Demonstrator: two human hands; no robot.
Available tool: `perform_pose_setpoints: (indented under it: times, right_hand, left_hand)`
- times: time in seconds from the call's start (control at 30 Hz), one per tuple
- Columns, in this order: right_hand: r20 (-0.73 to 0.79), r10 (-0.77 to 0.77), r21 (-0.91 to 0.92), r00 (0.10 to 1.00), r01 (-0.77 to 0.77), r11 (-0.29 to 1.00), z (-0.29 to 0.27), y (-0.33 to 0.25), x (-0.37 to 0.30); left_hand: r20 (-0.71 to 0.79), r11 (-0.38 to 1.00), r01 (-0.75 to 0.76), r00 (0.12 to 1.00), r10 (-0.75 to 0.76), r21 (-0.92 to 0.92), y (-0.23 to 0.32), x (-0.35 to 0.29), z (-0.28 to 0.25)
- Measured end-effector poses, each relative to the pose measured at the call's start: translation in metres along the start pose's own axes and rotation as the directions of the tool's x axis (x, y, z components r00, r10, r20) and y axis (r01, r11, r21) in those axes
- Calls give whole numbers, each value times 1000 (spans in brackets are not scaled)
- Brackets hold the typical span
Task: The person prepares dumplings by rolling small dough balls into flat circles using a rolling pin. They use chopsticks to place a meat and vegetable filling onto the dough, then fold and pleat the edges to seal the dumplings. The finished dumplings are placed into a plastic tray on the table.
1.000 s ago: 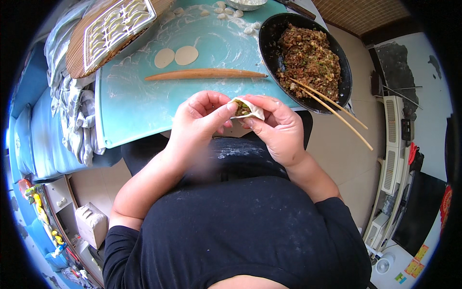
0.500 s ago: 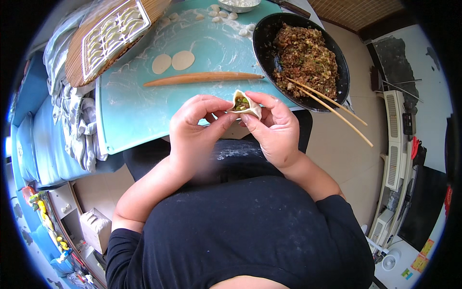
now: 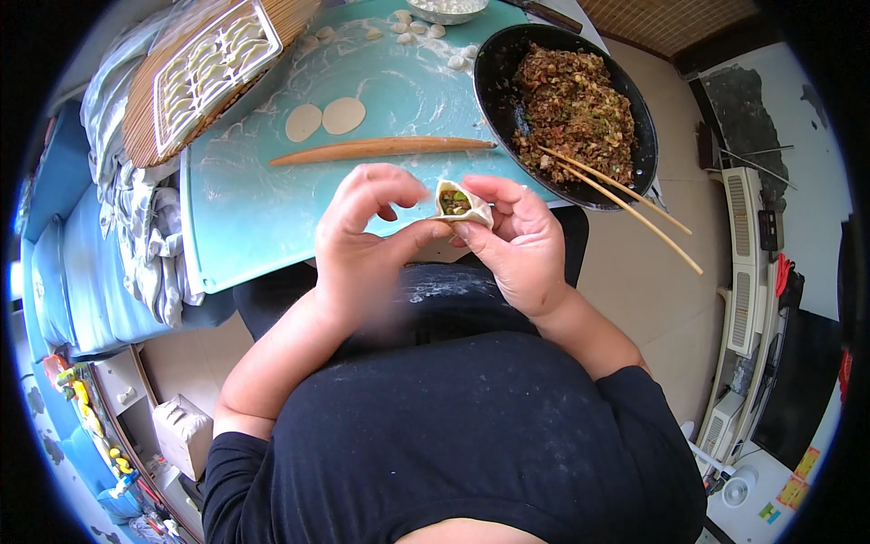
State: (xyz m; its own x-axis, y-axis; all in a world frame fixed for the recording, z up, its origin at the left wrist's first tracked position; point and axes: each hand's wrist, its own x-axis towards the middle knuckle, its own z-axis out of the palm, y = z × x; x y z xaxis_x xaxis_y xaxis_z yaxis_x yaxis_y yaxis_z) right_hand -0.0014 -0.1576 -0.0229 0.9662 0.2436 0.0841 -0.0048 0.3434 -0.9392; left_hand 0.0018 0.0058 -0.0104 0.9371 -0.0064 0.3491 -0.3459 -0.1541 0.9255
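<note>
A half-folded dumpling (image 3: pixel 465 207), its white wrapper gaping at the left over green and brown filling, is held up in front of the body at the board's near edge. My right hand (image 3: pixel 517 238) pinches its right side between thumb and fingers. Against its lower left edge rests the thumb of my left hand (image 3: pixel 358 231), while the left forefinger is lifted off, with a gap between it and the wrapper. Beyond the hands a wooden rolling pin (image 3: pixel 385 149) lies across the turquoise board (image 3: pixel 240 240). Two round wrappers (image 3: pixel 323 119) lie behind the pin.
At right stands a black pan (image 3: pixel 489 95) of chopped filling (image 3: pixel 575 113), with chopsticks (image 3: pixel 630 201) jutting over its near rim. Far left, a white tray (image 3: pixel 217 72) of dumplings rests on a woven mat (image 3: pixel 140 113). Dough pieces (image 3: pixel 405 38) and a flour bowl (image 3: pixel 449 9) are at the back.
The left forefinger and thumb, earlier both on the dumpling, have parted, with the forefinger lifted away from the wrapper. The right hand keeps its pinch in nearly the same place.
</note>
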Motion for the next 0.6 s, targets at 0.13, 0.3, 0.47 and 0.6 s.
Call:
perform_pose_setpoints:
  times: [0.13, 0.3, 0.47, 0.6]
  right_hand:
    - [15, 15, 46, 1000, -15, 999, -1, 1, 0]
    - [30, 23, 29, 999, -24, 999, -2, 2, -1]
    - [16, 4, -1, 1000, -4, 1000, 1, 1, 0]
    - [26, 6, 13, 1000, -6, 1000, 2, 1, -1]
  left_hand:
    - [22, 988, 122, 992, -121, -96, -1, 0, 0]
    - [116, 998, 52, 992, -47, -40, -8, -3, -6]
    - [75, 995, -93, 993, 95, -30, -9, -5, -1]
    - [29, 979, -184, 983, 182, 82, -10, -6, -1]
